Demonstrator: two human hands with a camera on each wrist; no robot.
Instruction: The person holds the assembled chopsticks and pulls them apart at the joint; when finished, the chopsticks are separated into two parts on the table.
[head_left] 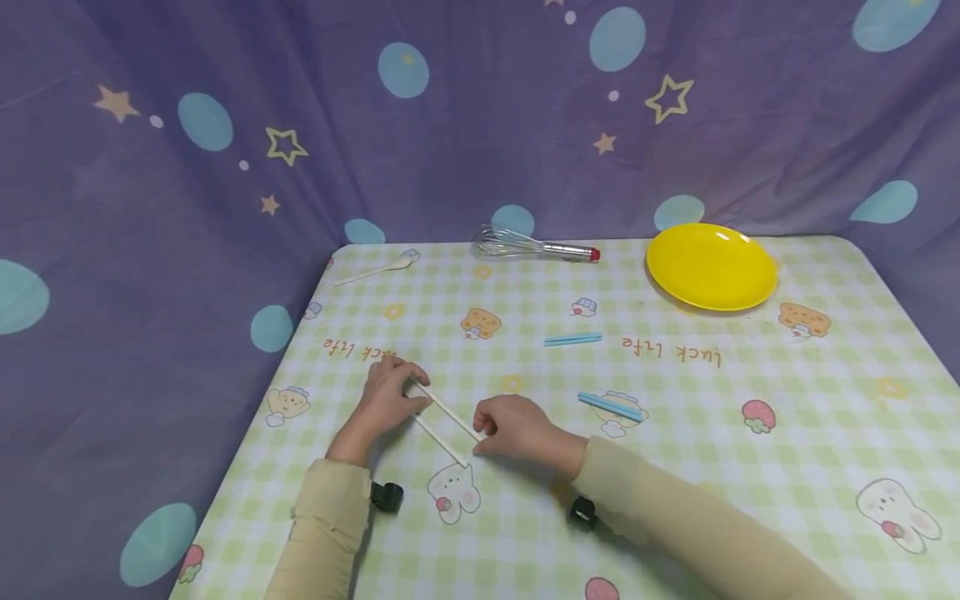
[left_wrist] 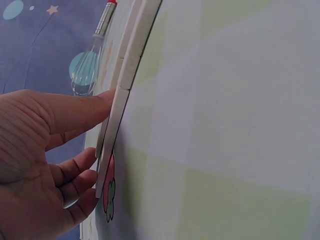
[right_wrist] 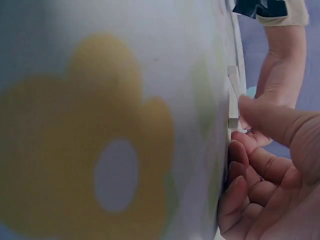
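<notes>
Two white chopsticks lie apart, slanting across the checked cloth in the head view: the upper chopstick and the lower chopstick. My left hand holds their far-left ends, the thumb against one side and the fingertips on the other. Faint joint lines cross the white sticks in the left wrist view. At the near end of the upper chopstick, my right hand pinches the tip between thumb and curled fingers. The lower chopstick's near end lies free on the cloth, by a printed rabbit.
Two pairs of short blue sticks, one farther and one nearer, lie right of my hands. At the back are a white spoon, a whisk and a yellow plate. A purple curtain hangs behind the table.
</notes>
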